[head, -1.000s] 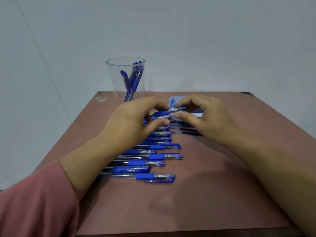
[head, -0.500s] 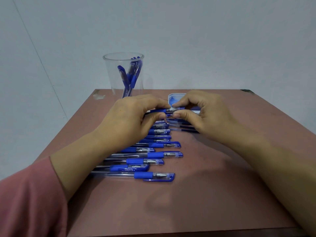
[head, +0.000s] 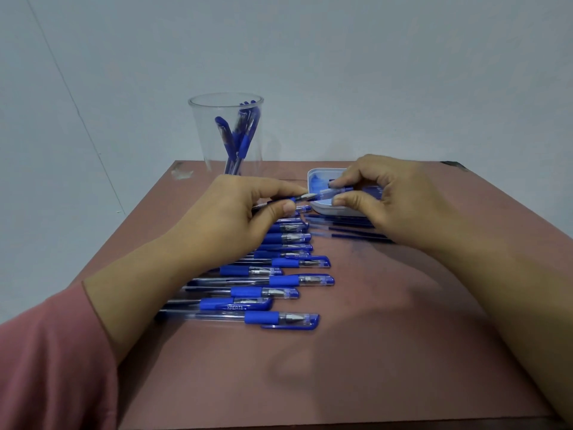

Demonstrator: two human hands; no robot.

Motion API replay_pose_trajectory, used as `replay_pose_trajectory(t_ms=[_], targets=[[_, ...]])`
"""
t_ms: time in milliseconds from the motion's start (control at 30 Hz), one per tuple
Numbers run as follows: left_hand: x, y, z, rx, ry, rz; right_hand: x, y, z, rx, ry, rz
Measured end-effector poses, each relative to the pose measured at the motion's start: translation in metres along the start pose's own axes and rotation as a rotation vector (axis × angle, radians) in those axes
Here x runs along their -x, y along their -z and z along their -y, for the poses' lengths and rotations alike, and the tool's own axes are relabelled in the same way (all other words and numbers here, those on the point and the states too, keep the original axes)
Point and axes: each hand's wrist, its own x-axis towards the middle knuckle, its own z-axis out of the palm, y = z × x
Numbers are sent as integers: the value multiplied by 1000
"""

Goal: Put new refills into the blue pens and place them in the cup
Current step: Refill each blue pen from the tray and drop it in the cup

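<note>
I hold one blue pen [head: 302, 198] level above the table, between both hands. My left hand [head: 238, 218] pinches its barrel near the blue grip. My right hand [head: 387, 197] pinches the clear blue cap [head: 330, 193] at the tip end. A row of several capped blue pens [head: 273, 279] lies on the table below my left hand. Several loose dark blue refills [head: 350, 229] lie under my right hand. The clear plastic cup [head: 226, 135] stands at the back left with a few blue pens inside.
A small white tray [head: 322, 209] with blue contents sits behind the held pen, partly hidden by my right hand. The reddish-brown table [head: 372, 352] ends at a pale wall. A scrap of clear tape [head: 181, 173] lies at the back left corner.
The cap has slid rightward along the pen tip, and my right hand has shifted slightly right. My left hand keeps its hold on the barrel.
</note>
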Motion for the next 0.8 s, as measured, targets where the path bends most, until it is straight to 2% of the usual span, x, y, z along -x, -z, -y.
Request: replay_pose_trajectory(t_ms=[200,667,800], targets=[[-1,11,11,-176,50,11,4,13,-6,5,-84,143],[-1,11,12,-143,-102,-7,12,16,3,-25,-215,545],[-1,11,13,-132,-119,-8,14,17,5,-40,-200,510]])
